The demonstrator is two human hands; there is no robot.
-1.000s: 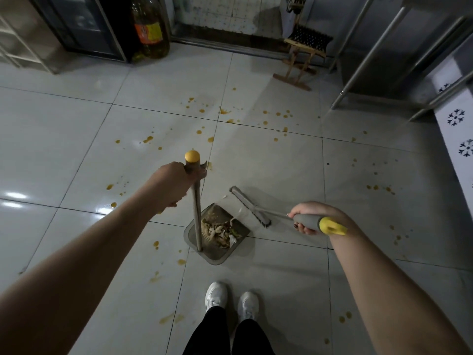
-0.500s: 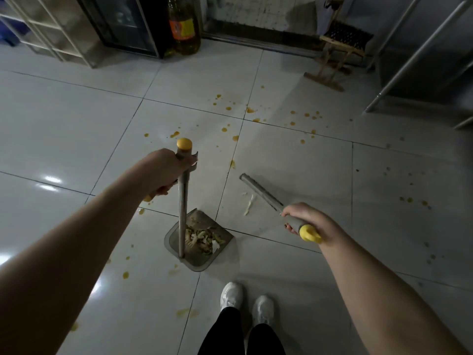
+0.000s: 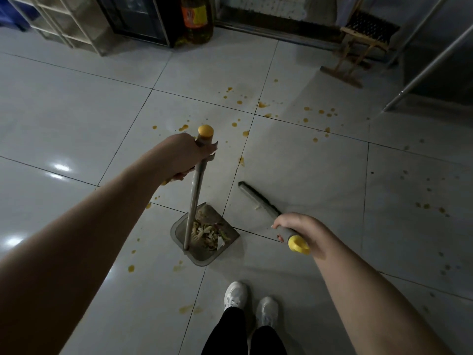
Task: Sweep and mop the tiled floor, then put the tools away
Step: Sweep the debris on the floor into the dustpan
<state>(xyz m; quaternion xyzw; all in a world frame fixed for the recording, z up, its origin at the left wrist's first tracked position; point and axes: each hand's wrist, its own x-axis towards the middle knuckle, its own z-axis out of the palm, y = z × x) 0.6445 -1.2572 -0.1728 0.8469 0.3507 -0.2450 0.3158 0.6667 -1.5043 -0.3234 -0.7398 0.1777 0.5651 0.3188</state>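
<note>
Broom (image 3: 258, 201) and dustpan (image 3: 202, 262) look light and stiff, slim shafts best taken at the grips below their yellow caps. The right hand (image 3: 297, 226) curls round the broom's grip, its bristle head on the tiled floor (image 3: 76, 119) near the pan. The left hand (image 3: 184, 155) grips the dustpan's upright pole near its top. Scraps (image 3: 207, 233) lie in the pan, with orange drips (image 3: 262, 105) beyond.

Tiled floor (image 3: 76, 111) with dustpan (image 3: 204, 258), broom (image 3: 253, 197), orange spatters (image 3: 262, 105)
</note>
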